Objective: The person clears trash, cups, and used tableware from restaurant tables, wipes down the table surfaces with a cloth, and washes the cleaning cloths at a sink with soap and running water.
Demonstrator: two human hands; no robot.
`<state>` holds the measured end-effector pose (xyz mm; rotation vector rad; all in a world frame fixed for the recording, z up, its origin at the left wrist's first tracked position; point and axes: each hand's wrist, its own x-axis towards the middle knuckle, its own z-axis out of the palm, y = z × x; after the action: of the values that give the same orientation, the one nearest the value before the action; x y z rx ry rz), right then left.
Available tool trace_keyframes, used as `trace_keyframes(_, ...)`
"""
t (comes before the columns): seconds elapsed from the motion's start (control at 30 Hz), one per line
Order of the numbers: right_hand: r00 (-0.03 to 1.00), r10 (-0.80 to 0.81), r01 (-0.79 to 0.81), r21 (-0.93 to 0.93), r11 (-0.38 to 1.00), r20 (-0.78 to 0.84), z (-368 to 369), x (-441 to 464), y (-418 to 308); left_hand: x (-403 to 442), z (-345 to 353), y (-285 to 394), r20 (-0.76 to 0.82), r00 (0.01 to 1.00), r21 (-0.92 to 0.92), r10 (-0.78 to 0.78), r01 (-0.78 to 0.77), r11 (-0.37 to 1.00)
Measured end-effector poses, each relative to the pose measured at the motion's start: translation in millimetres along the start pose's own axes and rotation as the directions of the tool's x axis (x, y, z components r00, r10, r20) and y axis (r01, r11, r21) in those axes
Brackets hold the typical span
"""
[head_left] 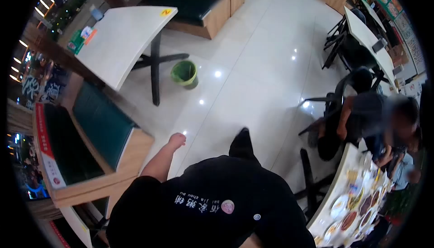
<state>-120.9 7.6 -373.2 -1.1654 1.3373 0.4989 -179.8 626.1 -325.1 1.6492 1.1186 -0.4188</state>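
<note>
My left hand hangs out ahead over the tiled floor, its fingers loosely curled, with nothing visible in them. It touches nothing; the bench seat is to its left and a green waste bin stands on the floor ahead of it. My right hand is not in view; only a bit of skin shows at the bottom edge below my black shirt, which has white lettering and a round pink print. One dark shoe is forward on the floor.
A white table with a yellow number sticker stands at upper left, near a green-cushioned booth. At right, people sit by a table crowded with dishes. Black chairs and more tables line that side; glossy floor runs between.
</note>
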Motion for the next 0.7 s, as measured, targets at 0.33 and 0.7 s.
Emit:
trace_keyframes(0.33,0.617,-0.631,0.772,-0.207,0.601,0.469,405.5,-40.2,-370.0,107.4,46.7,238.6,0.156,0.987,0.006,0.035,-0.036,0.999)
trace_keyframes(0.7,-0.018,-0.931,0.882,-0.434,-0.187,0.364,629.0,-74.8,-621.3,356.5,16.0,521.8,0.228,0.957,0.31,0.182,-0.248,0.918)
